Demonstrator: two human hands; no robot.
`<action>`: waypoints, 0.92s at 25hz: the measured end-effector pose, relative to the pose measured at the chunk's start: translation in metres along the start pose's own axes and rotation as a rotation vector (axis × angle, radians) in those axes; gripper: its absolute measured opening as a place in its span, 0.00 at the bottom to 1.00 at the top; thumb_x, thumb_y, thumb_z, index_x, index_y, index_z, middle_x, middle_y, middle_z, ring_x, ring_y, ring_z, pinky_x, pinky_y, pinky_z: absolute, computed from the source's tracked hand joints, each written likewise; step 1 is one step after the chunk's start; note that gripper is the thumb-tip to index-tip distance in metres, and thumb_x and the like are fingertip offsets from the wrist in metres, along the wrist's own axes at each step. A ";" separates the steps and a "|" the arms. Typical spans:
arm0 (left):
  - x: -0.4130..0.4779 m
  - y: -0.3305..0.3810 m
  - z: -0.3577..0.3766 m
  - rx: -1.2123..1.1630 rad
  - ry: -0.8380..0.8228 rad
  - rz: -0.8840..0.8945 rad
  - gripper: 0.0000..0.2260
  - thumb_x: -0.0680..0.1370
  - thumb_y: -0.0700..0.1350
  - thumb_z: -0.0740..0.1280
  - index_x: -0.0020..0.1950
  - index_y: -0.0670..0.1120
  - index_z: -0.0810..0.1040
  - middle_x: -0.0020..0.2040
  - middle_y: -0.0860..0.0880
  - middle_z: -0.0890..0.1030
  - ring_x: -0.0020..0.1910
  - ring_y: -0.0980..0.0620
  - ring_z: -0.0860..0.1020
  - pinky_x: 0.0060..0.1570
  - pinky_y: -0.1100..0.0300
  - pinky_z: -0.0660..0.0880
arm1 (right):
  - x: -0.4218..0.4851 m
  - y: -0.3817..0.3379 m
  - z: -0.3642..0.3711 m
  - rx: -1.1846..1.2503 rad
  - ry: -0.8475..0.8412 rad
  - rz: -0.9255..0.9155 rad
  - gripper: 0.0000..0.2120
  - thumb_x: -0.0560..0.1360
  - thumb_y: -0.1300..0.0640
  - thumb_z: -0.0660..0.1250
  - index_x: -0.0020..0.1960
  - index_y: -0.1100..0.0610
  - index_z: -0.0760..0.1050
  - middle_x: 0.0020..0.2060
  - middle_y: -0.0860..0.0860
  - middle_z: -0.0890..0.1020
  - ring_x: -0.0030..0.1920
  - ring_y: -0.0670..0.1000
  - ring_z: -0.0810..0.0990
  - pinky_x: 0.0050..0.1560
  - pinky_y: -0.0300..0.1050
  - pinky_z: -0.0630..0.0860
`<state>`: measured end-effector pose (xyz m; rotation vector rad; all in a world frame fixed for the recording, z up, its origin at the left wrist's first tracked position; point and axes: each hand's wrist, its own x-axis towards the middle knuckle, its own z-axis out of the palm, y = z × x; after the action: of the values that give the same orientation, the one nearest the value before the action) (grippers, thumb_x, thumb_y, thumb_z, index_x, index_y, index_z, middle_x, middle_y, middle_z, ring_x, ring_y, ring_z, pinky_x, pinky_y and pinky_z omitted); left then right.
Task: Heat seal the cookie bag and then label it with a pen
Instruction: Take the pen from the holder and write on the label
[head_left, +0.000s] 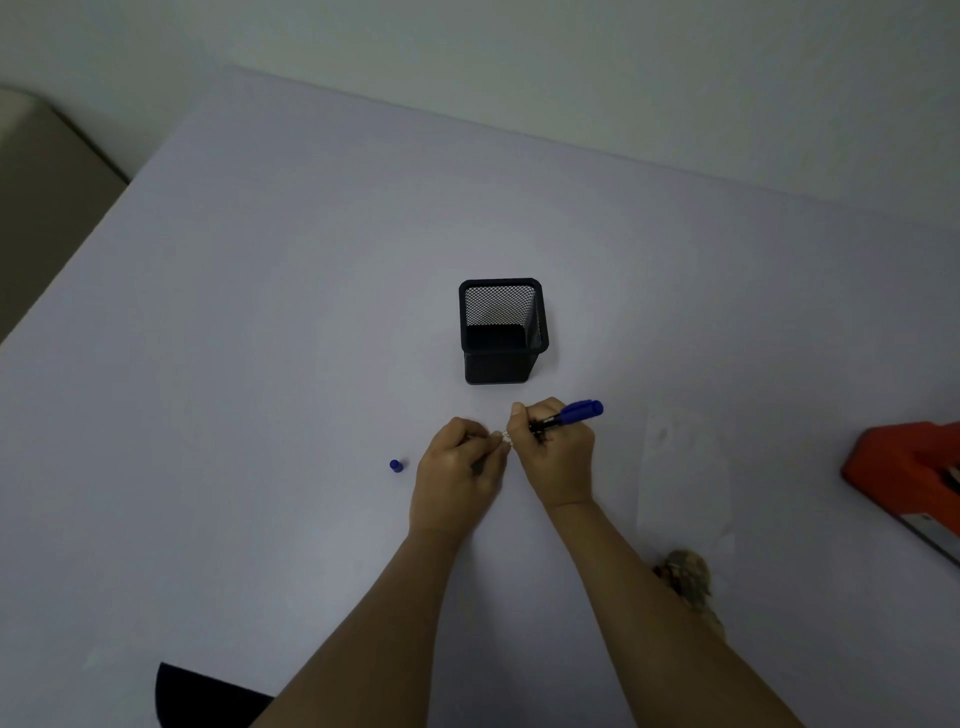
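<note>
LABELLING UNDER WAY: Just in front of a black mesh pen holder (501, 332), a person's right hand (556, 457) grips a blue pen (571, 414). The fingers wrap round the barrel, and the writing end is hidden inside the fist, angled down toward a small white slip (505, 438). The left hand (457, 478), fingers curled, appears to pinch that slip and steady it; the slip is too small to read. Both forearms reach forward from the near edge of the table (260, 364), with the knuckles almost touching.

The pen's blue cap (396, 465) lies to the front-left of the holder, apart from the hands. The clear cookie bag (680, 493) lies flat to the holder's front-right, well apart from both hands, with its cookies bunched at the near end. Whether its mouth is sealed cannot be told. An orange heat sealer (909, 467) sits far to the holder's right.

The step in hand looks to be the writing. The next move likely calls for holding the slip steady, using light strokes, and then carrying it to the bag.
</note>
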<state>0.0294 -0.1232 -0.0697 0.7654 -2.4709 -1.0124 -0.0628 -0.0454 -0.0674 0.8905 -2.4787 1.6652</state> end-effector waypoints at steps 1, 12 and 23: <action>0.000 0.000 0.000 -0.002 -0.001 -0.002 0.08 0.72 0.44 0.69 0.43 0.39 0.84 0.40 0.45 0.80 0.36 0.52 0.77 0.40 0.69 0.71 | 0.000 -0.001 0.000 -0.007 0.004 -0.005 0.15 0.73 0.59 0.62 0.30 0.63 0.72 0.25 0.54 0.76 0.33 0.41 0.70 0.36 0.19 0.65; -0.001 0.003 0.000 0.002 -0.009 -0.012 0.06 0.72 0.41 0.71 0.44 0.39 0.84 0.40 0.45 0.79 0.37 0.53 0.76 0.41 0.76 0.66 | 0.000 0.004 -0.001 0.009 0.026 0.024 0.14 0.74 0.58 0.62 0.32 0.64 0.74 0.28 0.57 0.77 0.33 0.48 0.73 0.34 0.24 0.69; -0.002 0.004 -0.002 -0.019 -0.020 -0.027 0.08 0.70 0.42 0.70 0.45 0.39 0.83 0.41 0.46 0.79 0.38 0.53 0.76 0.42 0.76 0.67 | -0.001 0.004 0.001 -0.010 0.028 0.018 0.15 0.73 0.58 0.62 0.30 0.64 0.72 0.25 0.56 0.76 0.31 0.44 0.70 0.33 0.23 0.67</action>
<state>0.0305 -0.1211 -0.0657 0.7885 -2.4708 -1.0560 -0.0634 -0.0442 -0.0717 0.8400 -2.4818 1.6578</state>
